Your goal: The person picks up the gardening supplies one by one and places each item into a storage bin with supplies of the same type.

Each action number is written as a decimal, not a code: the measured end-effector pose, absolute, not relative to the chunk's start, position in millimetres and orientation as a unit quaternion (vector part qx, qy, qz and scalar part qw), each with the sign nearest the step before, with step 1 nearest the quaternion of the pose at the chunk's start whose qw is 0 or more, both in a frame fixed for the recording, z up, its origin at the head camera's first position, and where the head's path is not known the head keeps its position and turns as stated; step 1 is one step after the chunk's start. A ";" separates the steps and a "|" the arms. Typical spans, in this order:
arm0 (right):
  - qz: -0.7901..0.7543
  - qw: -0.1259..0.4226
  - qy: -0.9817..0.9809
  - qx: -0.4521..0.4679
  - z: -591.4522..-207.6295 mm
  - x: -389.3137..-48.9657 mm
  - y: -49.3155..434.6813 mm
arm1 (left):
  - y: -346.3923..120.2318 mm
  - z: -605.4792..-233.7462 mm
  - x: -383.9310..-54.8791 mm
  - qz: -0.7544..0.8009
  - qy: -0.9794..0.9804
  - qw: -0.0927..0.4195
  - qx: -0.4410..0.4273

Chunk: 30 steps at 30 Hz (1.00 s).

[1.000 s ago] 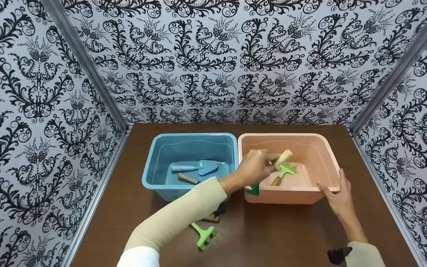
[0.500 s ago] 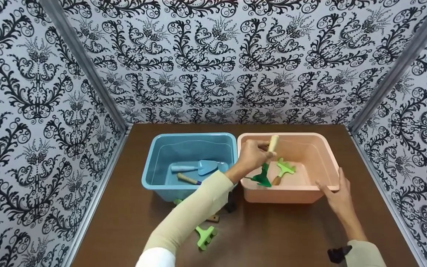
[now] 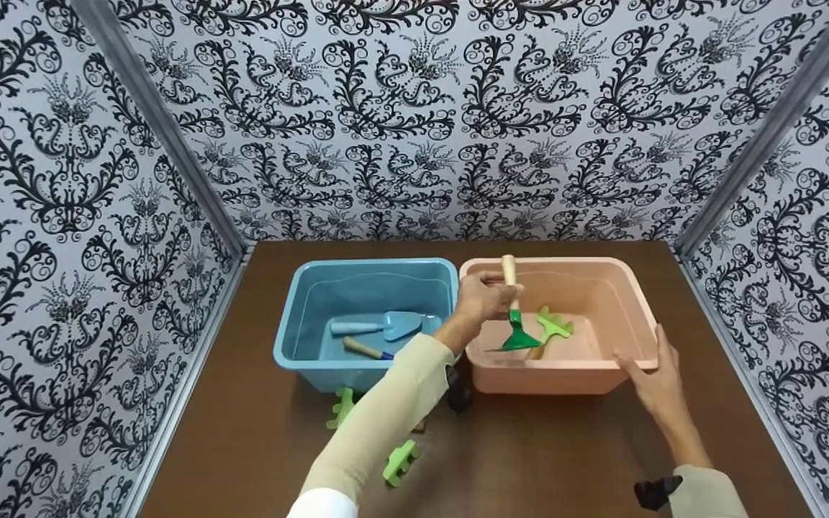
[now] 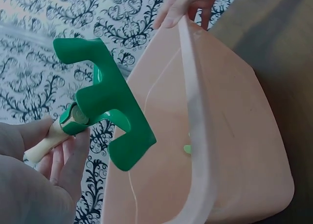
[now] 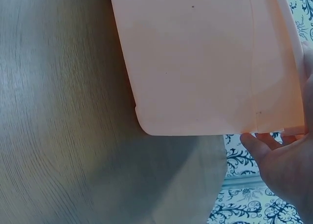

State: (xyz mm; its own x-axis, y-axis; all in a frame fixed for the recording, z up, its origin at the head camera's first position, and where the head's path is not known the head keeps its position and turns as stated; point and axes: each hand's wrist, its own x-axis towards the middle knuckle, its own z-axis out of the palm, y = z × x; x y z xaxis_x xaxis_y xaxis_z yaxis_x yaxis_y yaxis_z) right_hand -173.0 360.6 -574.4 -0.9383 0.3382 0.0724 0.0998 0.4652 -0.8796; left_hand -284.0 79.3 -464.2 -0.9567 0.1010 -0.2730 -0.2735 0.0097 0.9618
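My left hand (image 3: 483,296) pinches the wooden handle of a green hand rake (image 3: 519,338) above the left part of the peach bin (image 3: 551,381). The handle points up, and the rake's head hangs down. In the left wrist view, the short prongs of the rake (image 4: 117,101) face the camera beside the bin's rim. My right hand (image 3: 658,381) grips the bin's front right corner, thumb at the front and fingers along the side. A light green rake (image 3: 555,325) with a wooden handle lies inside the bin, partly behind the held rake.
A blue bin (image 3: 371,365) stands directly left, holding a light blue trowel (image 3: 401,325) and a wooden-handled tool (image 3: 363,348). On the brown table (image 3: 529,453), light green tool heads (image 3: 401,462) lie partly under my left sleeve. Patterned walls (image 3: 414,144) enclose the table.
The hand rake has swung from a slant across the front left rim to nearly upright over the bin. My left hand has shifted slightly left. My right hand has stayed at the corner.
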 end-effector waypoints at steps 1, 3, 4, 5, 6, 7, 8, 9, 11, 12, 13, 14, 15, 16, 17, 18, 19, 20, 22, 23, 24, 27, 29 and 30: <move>0.500 0.118 -0.848 -0.131 -574.3 -173.1 360.7 | 78.6 -465.8 -284.7 0.709 0.689 0.135 -0.068; 0.500 0.116 -0.848 -0.134 -574.1 -173.1 360.9 | 77.0 -469.3 -285.7 0.720 0.677 0.131 -0.077; 0.499 0.115 -0.848 -0.135 -574.1 -173.2 360.8 | 76.4 -471.3 -286.3 0.723 0.674 0.126 -0.082; 0.500 0.115 -0.848 -0.135 -574.2 -173.3 360.7 | 75.7 -473.4 -286.9 0.726 0.671 0.121 -0.089; 0.499 0.113 -0.849 -0.137 -574.1 -173.4 360.5 | 75.0 -475.2 -287.2 0.729 0.668 0.117 -0.093; 0.497 0.111 -0.849 -0.138 -574.1 -173.5 360.3 | 74.5 -477.0 -287.6 0.731 0.666 0.111 -0.099; 0.496 0.108 -0.850 -0.140 -574.2 -173.4 360.3 | 74.3 -478.8 -288.0 0.731 0.666 0.105 -0.105; 0.495 0.107 -0.850 -0.142 -574.2 -173.3 360.2 | 74.3 -480.3 -288.2 0.734 0.663 0.101 -0.111; 0.496 0.103 -0.850 -0.144 -574.3 -173.5 360.0 | 75.2 -483.2 -289.2 0.735 0.661 0.089 -0.120; 0.495 0.103 -0.850 -0.145 -574.3 -173.5 360.0 | 76.0 -484.6 -289.8 0.735 0.662 0.082 -0.121; 0.495 0.103 -0.851 -0.146 -574.3 -173.5 359.9 | 77.1 -486.1 -290.7 0.736 0.662 0.074 -0.121; 0.495 0.104 -0.850 -0.147 -574.2 -173.5 359.8 | 78.3 -487.3 -291.5 0.738 0.661 0.066 -0.120; 0.495 0.105 -0.850 -0.147 -574.0 -173.4 359.5 | 79.5 -488.4 -292.3 0.741 0.658 0.057 -0.119; 0.495 0.106 -0.850 -0.148 -574.2 -173.3 359.2 | 81.0 -489.5 -293.0 0.742 0.658 0.047 -0.117; 0.494 0.107 -0.850 -0.148 -574.3 -173.3 358.8 | 82.5 -490.6 -293.6 0.744 0.657 0.038 -0.116; 0.495 0.107 -0.850 -0.147 -574.5 -173.3 358.4 | 83.7 -491.3 -293.9 0.744 0.657 0.027 -0.115; 0.496 0.108 -0.849 -0.145 -574.7 -173.4 358.0 | 85.1 -491.9 -294.0 0.745 0.657 0.020 -0.117; 0.497 0.109 -0.849 -0.144 -575.0 -173.5 357.7 | 86.5 -492.4 -293.8 0.745 0.656 0.015 -0.119; 0.498 0.111 -0.848 -0.142 -575.8 -173.8 357.4 | 89.3 -492.8 -293.0 0.742 0.658 0.010 -0.125; 0.499 0.114 -0.848 -0.140 -576.1 -174.0 357.5 | 90.8 -493.1 -292.5 0.741 0.660 0.010 -0.128; 0.500 0.115 -0.847 -0.139 -576.5 -174.3 357.8 | 92.1 -493.5 -292.3 0.741 0.659 0.011 -0.129; 0.506 0.118 -0.843 -0.138 -576.7 -174.9 359.0 | 96.8 -496.0 -293.2 0.744 0.656 0.011 -0.129; 0.509 0.116 -0.842 -0.139 -576.8 -174.8 359.6 | 100.2 -499.0 -294.1 0.741 0.659 0.005 -0.126; 0.509 0.114 -0.841 -0.140 -577.0 -174.5 359.9 | 101.6 -500.6 -294.3 0.740 0.661 0.002 -0.124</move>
State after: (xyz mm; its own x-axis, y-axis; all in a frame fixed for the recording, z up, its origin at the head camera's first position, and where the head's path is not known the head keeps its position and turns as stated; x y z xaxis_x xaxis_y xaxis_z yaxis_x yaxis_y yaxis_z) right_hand -174.5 359.9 -577.0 -0.9346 0.3522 0.0494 0.1195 0.4418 -0.8891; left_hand -294.3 101.6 -500.6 -0.9694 -0.1602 -0.1861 -0.1667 -0.1271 0.9778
